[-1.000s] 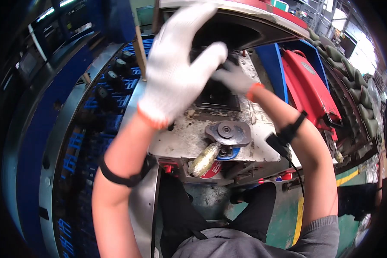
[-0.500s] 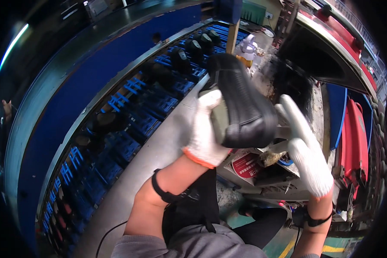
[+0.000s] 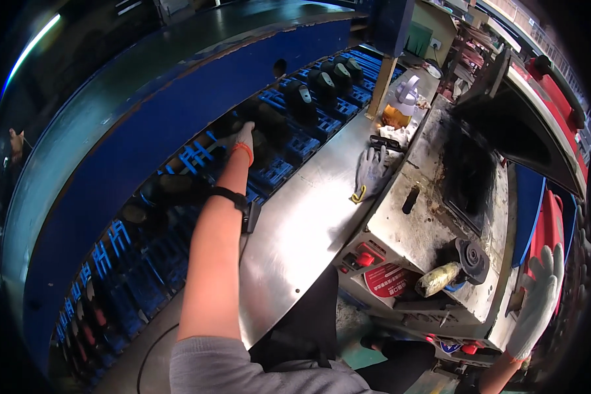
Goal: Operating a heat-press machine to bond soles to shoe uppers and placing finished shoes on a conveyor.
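Observation:
My left hand (image 3: 244, 136), in a white glove with an orange cuff, reaches among the blue racks (image 3: 269, 174) on the left. It is at a dark shoe (image 3: 267, 125) in the shadow there; its fingers are partly lost in the dark, so their grip does not show. My right hand (image 3: 537, 308), gloved in white too, is raised at the far right with its fingers apart and nothing in them. Several more black shoes (image 3: 300, 95) stand along the racks. Between my hands lies the bare metal ledge (image 3: 295, 226).
A blue panel (image 3: 177, 98) overhangs the racks. On the ledge lie a grey glove (image 3: 371, 172) and a jug (image 3: 398, 111) of amber liquid. A stained machine (image 3: 407, 226) stands at right, with a wrapped handle (image 3: 438, 280) and a round black part (image 3: 471, 257). A red bin (image 3: 550, 220) is beyond.
The black shoe that my left hand held up in front of me is gone from there. My left hand has moved up-left into the racks; my right hand has swung out to the right.

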`<state>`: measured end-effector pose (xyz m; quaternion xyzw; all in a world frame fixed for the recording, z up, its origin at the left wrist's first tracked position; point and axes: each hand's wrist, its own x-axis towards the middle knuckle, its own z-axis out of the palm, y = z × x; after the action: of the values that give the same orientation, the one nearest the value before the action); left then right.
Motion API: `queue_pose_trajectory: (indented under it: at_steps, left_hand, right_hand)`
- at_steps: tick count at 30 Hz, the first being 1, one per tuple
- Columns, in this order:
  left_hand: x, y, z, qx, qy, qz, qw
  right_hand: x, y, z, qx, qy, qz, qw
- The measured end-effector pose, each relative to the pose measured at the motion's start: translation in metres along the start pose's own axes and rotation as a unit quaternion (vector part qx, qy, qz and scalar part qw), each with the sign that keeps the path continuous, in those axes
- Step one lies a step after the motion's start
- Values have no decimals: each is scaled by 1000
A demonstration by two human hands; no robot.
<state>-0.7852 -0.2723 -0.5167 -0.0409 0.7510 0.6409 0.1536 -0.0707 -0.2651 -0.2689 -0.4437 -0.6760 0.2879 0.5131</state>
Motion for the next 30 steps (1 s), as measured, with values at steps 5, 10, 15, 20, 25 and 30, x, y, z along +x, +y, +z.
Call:
queue_pose_trajectory:
  at_steps: [5,10,15,20,25,30]
  left_hand:
    - [26,-30,4,149,128,-19,980]
    - [-56,-25,-65,72,212,306,925]
    - [-87,-17,-163,132,376,119,909]
    - [-4,-42,-179,-8,404,-116,907]
    - [19,-70,-231,-295,42,-25,954]
    - [-93,-69,-248,-321,-104,-5,942]
  right_hand:
    - [-9,6,19,15,-3,21,1000]
    - [-11,21,20,37,-34,23,998]
    - [-11,30,30,49,7,52,997]
    - [-12,21,44,73,-72,71,992]
    - [-23,9,38,132,-160,77,975]
    - [-15,0,42,27,-215,23,976]
